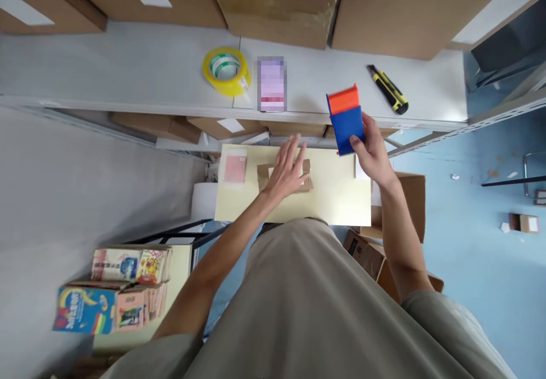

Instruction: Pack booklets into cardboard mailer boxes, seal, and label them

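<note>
Right hand (373,154) grips blue-and-orange tool (347,126) by blue side, probably leaving orange end free. Tool's near shelf (162,66) edge; long axis runs away from body, orange end foremost, slight left lean. Left hand (285,171) spread wide over brown package (263,178), maybe steadying it; can't tell contact.

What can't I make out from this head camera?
In the head view:
Brown cardboard package: middle hidden by the left hand.
Right hand: some fingers hidden behind the blue-and-orange plastic piece.
Purple-white rectangle: contents blurred by pixelation.
Brown cardboard boxes: cut off by the top edge.
Round yellow tape roll: core lettering too small.
</note>
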Motion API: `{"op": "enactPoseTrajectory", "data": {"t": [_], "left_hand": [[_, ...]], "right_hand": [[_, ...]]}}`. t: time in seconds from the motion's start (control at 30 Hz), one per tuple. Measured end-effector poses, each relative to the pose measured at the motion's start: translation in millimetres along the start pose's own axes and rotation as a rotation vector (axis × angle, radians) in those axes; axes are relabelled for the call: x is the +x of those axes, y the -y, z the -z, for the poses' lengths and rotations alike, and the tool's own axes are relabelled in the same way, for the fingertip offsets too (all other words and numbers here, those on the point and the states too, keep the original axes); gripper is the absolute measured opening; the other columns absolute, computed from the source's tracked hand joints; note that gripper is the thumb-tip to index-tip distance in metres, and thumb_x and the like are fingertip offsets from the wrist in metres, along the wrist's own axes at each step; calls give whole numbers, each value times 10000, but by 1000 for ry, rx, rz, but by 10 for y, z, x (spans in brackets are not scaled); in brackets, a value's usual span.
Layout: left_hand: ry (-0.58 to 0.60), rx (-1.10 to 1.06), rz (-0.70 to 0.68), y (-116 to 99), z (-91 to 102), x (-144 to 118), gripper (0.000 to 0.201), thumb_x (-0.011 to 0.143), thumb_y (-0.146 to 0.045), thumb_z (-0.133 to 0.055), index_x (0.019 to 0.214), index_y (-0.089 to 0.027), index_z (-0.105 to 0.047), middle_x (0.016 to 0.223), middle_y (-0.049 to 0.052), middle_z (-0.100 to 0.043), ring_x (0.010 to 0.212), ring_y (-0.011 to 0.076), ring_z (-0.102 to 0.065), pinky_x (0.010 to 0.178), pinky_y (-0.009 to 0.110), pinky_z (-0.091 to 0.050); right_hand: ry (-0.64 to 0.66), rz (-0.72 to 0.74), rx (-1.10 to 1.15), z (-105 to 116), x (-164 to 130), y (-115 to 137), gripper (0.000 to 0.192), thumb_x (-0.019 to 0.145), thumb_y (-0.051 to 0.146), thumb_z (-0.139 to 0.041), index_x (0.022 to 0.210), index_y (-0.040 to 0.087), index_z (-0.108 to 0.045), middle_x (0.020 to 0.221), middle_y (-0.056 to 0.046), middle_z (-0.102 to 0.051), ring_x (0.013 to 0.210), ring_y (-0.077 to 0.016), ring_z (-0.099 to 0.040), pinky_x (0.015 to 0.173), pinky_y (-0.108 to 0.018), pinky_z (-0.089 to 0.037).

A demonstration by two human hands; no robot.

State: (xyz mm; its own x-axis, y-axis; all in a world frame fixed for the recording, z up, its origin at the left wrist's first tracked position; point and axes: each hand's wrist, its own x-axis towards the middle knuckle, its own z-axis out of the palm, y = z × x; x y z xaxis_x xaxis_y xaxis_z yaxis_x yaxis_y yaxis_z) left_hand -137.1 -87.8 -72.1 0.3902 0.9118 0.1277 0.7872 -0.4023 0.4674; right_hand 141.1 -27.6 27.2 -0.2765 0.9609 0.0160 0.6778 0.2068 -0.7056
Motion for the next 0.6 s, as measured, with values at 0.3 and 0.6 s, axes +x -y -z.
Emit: {"op": "enactPoseTrajectory", "data": {"t": [0.3,0.6], "left_hand": [[-208,-127,-134,-462,292,956,846,1243,-476,-418,1983,-239,-83,2057,117,-179,1930,337,-105,1592,622,-164],[-230,-235,545,540,-79,-586,933,1157,-698,-582,1885,-154,-371,1966,238,-397,1876,416,-328,1540,625,-313]], "right_hand": [[53,55,-706,-165,1233,381,842,1176,465,-413,1920,104,-254,1761,-308,-579,1611,-532,-531,1342,-716,-409],[-27,-17,-525,-775,384,5,863,1218,713,-310,1942,243,-282,1894,-256,-417,1784,-539,-331,1313,-786,-440]]}}
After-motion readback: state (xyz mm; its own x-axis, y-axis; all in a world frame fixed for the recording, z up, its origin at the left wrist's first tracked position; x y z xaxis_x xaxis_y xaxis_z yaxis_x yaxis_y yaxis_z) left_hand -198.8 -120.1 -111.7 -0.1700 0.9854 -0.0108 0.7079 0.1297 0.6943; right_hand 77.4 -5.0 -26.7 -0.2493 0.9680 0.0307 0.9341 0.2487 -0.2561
